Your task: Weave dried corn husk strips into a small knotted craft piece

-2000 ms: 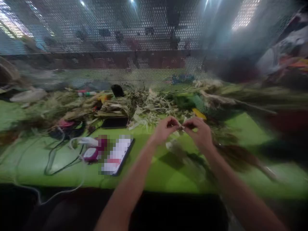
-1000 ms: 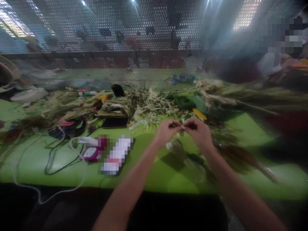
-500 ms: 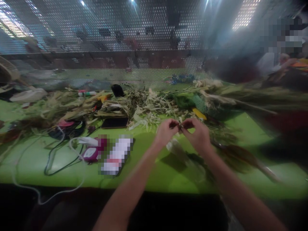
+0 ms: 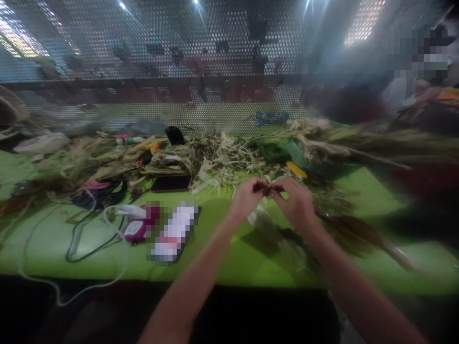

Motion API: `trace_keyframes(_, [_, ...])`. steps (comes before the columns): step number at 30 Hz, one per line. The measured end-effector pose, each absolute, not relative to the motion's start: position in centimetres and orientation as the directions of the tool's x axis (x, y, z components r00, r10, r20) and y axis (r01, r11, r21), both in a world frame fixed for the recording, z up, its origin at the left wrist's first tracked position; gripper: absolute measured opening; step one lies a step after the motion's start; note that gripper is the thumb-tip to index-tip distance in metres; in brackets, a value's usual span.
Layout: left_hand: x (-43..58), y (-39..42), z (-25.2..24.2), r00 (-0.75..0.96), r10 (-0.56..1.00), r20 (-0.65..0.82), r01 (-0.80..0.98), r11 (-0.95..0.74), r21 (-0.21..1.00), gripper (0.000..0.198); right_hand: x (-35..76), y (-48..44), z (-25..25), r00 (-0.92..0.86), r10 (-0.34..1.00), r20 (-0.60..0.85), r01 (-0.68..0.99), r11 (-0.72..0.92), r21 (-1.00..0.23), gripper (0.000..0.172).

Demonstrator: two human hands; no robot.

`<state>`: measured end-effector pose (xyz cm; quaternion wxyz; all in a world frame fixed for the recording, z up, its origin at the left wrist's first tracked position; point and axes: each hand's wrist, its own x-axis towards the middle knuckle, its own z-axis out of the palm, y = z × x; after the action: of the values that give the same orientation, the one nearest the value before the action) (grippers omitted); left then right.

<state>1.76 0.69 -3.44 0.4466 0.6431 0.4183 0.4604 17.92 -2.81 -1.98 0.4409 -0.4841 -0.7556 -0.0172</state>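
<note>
Both my hands meet over the green tabletop, right of the middle. The fingertips of my left hand are pinched together around a small piece that is mostly hidden. My right hand pinches at the same spot, thumb and forefinger touching the left fingertips. From below them a pale, husk-like strip trails toward my right wrist, blurred at its lower end. Just beyond the hands lies a heap of dried plant strips. A yellow piece rests behind my right hand.
On the left are a dark phone, a lit phone-like device, a magenta device and a white cable. A brown brush-like item lies right. Behind stands a perforated metal screen. Far right, a person is partly visible.
Both hands stay in nearly the same place, with only slight finger movement at the pinch. The pale strip still hangs below them.
</note>
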Motion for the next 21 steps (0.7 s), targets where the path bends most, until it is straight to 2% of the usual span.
trace_keyframes(5, [1.74,0.79,-3.38,0.262,0.943,0.208,0.111,-0.243,0.964,0.013,17.89,-2.62,-1.80,-0.103,0.731,0.675,0.715,0.526,-0.460,0.009])
trace_keyframes(15, [1.42,0.93,-2.96,0.309,0.939,0.149,0.053,-0.174,0.983,0.014,17.99,-2.55,-1.94,0.010,0.817,0.577,0.594,0.459,-0.661,0.005])
trace_keyframes(21, [1.41,0.79,-2.79,0.288,0.933,0.214,0.075,-0.245,0.967,0.011,18.31,-2.33,-2.02,-0.029,0.833,0.553,0.571,0.468,-0.675,0.005])
